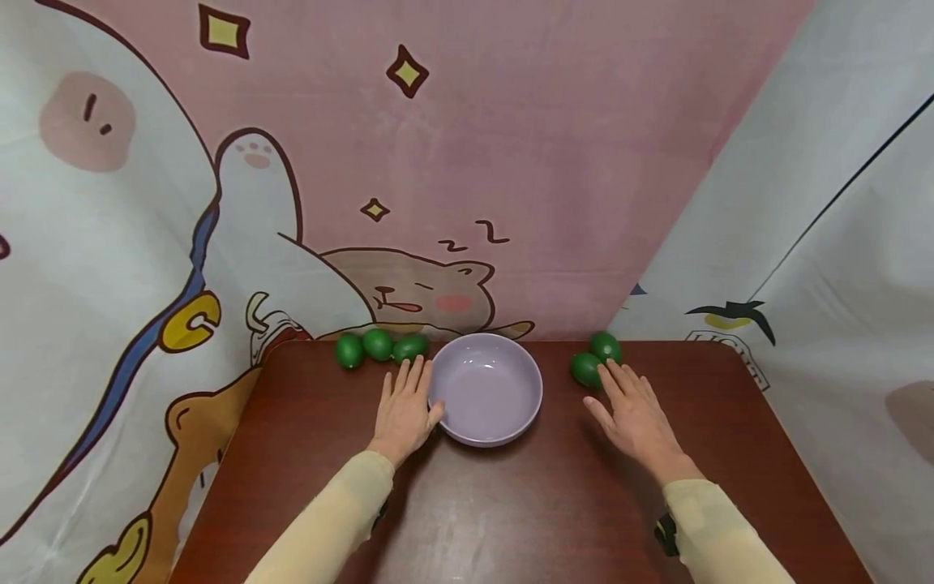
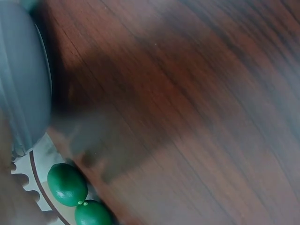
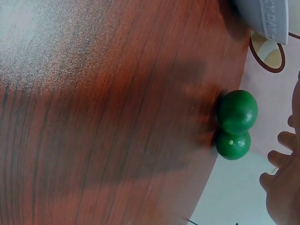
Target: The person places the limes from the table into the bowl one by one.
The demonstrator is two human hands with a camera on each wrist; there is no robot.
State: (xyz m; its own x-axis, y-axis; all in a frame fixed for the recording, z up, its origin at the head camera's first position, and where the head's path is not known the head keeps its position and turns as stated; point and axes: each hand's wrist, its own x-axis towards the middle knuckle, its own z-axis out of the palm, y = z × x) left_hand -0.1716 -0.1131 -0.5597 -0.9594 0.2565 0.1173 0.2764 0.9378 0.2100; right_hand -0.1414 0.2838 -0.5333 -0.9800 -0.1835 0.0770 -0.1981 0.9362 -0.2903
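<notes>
Left hand [image 1: 404, 410], right hand [image 1: 638, 418], fingers straight, holding nothing, flanking the lilac bowl [image 1: 485, 397]! Three limes [image 1: 378, 345] sit left of it, two limes [image 1: 586, 371] right. Looks like the reach; a grasp calls for curling fingers.

Five green limes [image 1: 378, 345] are in view, three in one group and two in another, with one bowl [image 1: 486, 389], one worktop [image 1: 474, 511], two hands [image 1: 405, 412] and three printed yellow stars [image 1: 407, 72].
</notes>
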